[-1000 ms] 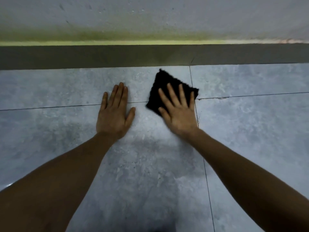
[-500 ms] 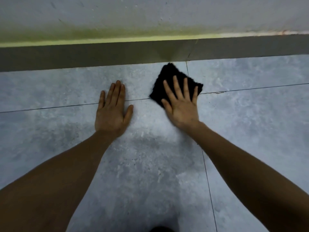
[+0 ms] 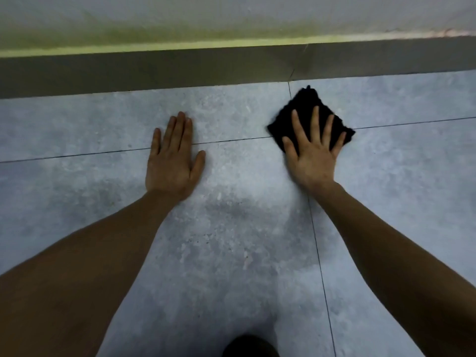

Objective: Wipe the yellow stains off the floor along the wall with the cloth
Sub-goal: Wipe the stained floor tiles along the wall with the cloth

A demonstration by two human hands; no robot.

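Observation:
A small black cloth (image 3: 306, 106) lies flat on the grey tiled floor (image 3: 231, 228), just short of the dark skirting (image 3: 128, 73) at the foot of the wall. My right hand (image 3: 313, 161) presses down on it, palm flat and fingers spread, covering its near half. My left hand (image 3: 171, 163) rests flat on the bare floor to the left, apart from the cloth and holding nothing. A yellow-green stain band (image 3: 154, 46) runs along the top of the skirting and smears up the wall, fading toward the right.
Dark grout lines cross the floor; one runs from the wall toward me under my right wrist. A dark rounded shape (image 3: 249, 346) shows at the bottom edge between my forearms. The wall (image 3: 231, 11) closes off the far side.
My right hand has slid the cloth to the right, across the grout line that runs toward me, and a little nearer the skirting. My left hand has stayed planted.

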